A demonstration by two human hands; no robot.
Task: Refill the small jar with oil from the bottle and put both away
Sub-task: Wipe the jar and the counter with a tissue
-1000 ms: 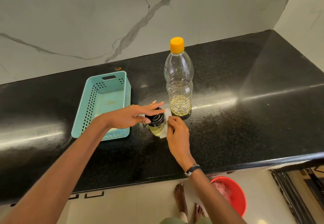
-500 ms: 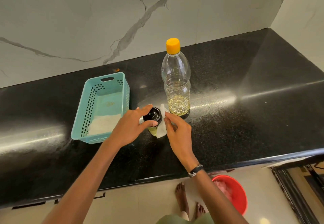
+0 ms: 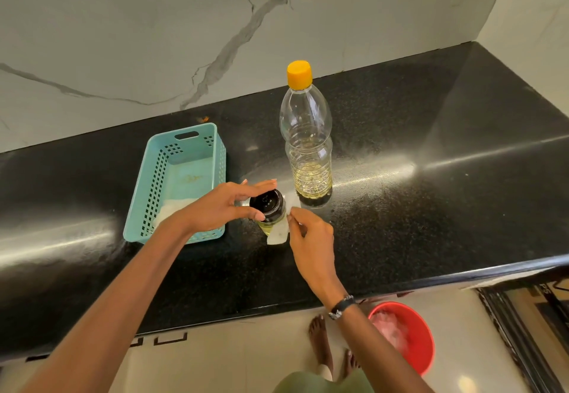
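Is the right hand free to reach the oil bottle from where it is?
Probably yes: the bottle stands just beyond the right hand with bare counter between, but that hand pinches a white tissue against the jar.

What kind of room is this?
Most likely a home kitchen: a polished black stone counter against a marble wall, with an oil bottle and a small jar on it.

The small jar (image 3: 272, 218) is partly hidden by the left hand (image 3: 223, 206) and a white tissue (image 3: 278, 232); beside it, the basket's (image 3: 144, 202) near corner is covered by the left wrist
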